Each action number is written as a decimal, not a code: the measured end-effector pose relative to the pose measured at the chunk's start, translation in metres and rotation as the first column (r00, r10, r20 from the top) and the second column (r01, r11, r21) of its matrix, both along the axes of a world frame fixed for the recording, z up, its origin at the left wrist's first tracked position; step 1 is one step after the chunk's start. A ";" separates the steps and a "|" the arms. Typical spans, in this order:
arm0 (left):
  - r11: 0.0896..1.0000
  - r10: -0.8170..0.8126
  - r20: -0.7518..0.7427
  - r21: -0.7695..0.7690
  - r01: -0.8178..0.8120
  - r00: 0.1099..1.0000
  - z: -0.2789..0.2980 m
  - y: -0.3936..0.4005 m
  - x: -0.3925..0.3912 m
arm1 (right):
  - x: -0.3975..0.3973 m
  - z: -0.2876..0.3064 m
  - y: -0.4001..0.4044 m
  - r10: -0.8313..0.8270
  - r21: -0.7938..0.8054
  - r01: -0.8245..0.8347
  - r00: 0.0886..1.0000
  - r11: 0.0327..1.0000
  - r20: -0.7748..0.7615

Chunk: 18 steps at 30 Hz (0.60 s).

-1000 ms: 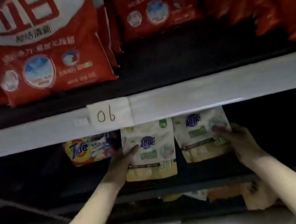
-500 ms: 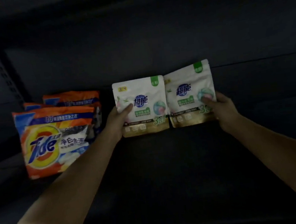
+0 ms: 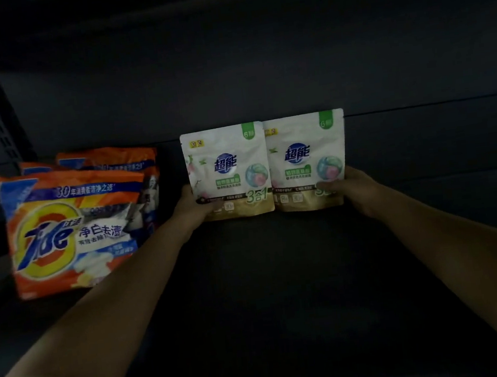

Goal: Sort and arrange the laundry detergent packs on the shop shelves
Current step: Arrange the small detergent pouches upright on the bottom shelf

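**Two white pouches held upright on the dark shelf**

The left hand (image 3: 192, 208) grips the left white-and-gold detergent pouch (image 3: 227, 172) at its lower corner; the right hand (image 3: 353, 188) grips its twin, the right white-and-gold detergent pouch (image 3: 305, 160). The pouches touch edge to edge on the dark shelf (image 3: 266, 278). Orange Tide bags (image 3: 70, 225) stand well left.

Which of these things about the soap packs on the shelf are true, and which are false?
1. Each hand holds one white pouch. True: left hand holds the left white pouch, right hand the right white pouch.
2. The two white pouches stand side by side. True.
3. The orange Tide bags are right of the pouches. False: they are on the left.
4. The pouches lie flat on the shelf. False: they stand upright.
5. A hand touches a Tide bag. False: neither does.
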<state>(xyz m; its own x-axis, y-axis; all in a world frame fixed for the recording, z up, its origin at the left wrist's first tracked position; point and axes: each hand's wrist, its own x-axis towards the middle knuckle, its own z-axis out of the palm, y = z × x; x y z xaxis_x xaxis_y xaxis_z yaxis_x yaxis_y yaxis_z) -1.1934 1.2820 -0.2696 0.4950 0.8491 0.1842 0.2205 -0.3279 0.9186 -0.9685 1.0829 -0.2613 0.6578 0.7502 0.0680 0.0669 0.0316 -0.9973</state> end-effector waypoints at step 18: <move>0.961 0.202 -0.030 -0.184 -0.205 0.979 -0.008 -0.016 -0.005 | -0.017 0.002 -0.026 -0.284 -0.276 0.424 0.857 0.863 0.430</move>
<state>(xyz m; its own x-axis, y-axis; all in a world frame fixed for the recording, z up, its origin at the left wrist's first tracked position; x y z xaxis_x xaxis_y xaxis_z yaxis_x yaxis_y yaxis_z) -1.1983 1.2661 -0.2773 0.3094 0.9509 0.0097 0.2755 -0.0994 0.9562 -0.9857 1.0566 -0.2589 0.8619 0.4889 0.1345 0.3628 -0.4092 -0.8372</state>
